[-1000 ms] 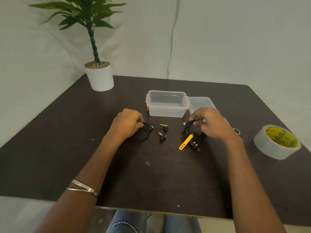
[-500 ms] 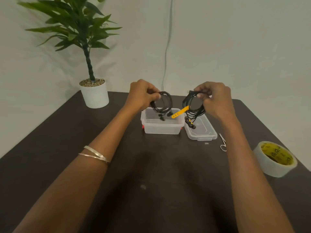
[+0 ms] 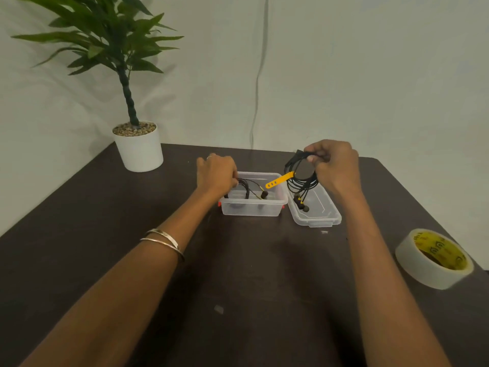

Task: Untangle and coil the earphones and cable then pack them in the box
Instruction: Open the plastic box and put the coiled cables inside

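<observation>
A clear plastic box [image 3: 251, 210] stands on the dark table, its lid [image 3: 321, 218] lying beside it on the right. My left hand [image 3: 215, 174] reaches into the box's left side and grips the coiled black earphones [image 3: 244, 188], whose earbuds [image 3: 263, 194] hang inside the box. My right hand [image 3: 333, 166] holds a coiled black cable [image 3: 301, 178] in the air above the lid, pinching the top of the coil. A yellow strap [image 3: 279, 180] sticks out from that coil toward the box, and the cable's plugs [image 3: 301, 203] dangle over the lid.
A roll of white tape [image 3: 434, 258] lies at the table's right edge. A potted plant [image 3: 139, 147] stands at the back left corner. A grey wire [image 3: 258, 83] runs down the wall behind the table.
My left hand has come down with the earphone coil from above the box into it. My right hand still holds the cable coil up over the lid.
</observation>
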`<state>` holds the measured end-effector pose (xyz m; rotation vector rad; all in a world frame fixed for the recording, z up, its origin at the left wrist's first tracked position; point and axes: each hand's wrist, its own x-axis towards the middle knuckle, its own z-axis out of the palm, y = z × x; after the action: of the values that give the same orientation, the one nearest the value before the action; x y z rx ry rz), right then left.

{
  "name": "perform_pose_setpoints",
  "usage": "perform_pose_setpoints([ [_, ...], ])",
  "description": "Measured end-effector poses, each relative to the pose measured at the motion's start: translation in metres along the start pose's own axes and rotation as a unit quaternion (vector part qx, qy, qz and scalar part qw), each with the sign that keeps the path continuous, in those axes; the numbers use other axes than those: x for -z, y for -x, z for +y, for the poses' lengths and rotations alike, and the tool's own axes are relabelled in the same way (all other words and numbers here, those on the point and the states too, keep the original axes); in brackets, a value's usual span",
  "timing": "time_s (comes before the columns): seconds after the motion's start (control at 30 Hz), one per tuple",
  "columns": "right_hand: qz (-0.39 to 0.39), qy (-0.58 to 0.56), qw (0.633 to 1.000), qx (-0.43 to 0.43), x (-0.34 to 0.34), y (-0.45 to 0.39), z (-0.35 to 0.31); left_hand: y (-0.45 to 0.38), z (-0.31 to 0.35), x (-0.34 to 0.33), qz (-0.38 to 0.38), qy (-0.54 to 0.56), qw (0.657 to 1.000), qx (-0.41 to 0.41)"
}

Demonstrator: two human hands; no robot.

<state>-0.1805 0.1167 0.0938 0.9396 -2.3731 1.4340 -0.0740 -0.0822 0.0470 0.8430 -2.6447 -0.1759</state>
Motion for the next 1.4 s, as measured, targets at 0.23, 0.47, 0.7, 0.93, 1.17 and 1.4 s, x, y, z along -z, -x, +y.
perform_pose_setpoints([
  [0.23,-0.011,-0.038,0.998,-0.039,-0.018,-0.009,-0.013,0.001,0.003,-0.006,0.016,-0.149,0.988,-0.023],
  [0.47,-0.032,-0.199,0.958,-0.205,-0.061,-0.027,-0.017,0.003,-0.014,-0.013,0.074,0.083,0.992,0.057],
  [0.7,-0.068,-0.059,0.981,-0.174,-0.104,-0.014,-0.006,0.017,-0.036,-0.027,0.072,0.492,0.833,0.242],
  [0.93,-0.139,0.363,0.916,0.103,-0.108,-0.008,0.002,0.02,-0.041,-0.043,0.064,0.55,0.791,0.259],
  [1.17,-0.185,0.415,0.889,0.047,-0.105,-0.013,0.011,0.022,-0.042,-0.043,0.05,0.585,0.763,0.269],
  [1.4,-0.246,0.432,0.868,-0.005,-0.095,-0.02,0.004,0.025,-0.038,-0.039,0.052,0.569,0.771,0.281],
])
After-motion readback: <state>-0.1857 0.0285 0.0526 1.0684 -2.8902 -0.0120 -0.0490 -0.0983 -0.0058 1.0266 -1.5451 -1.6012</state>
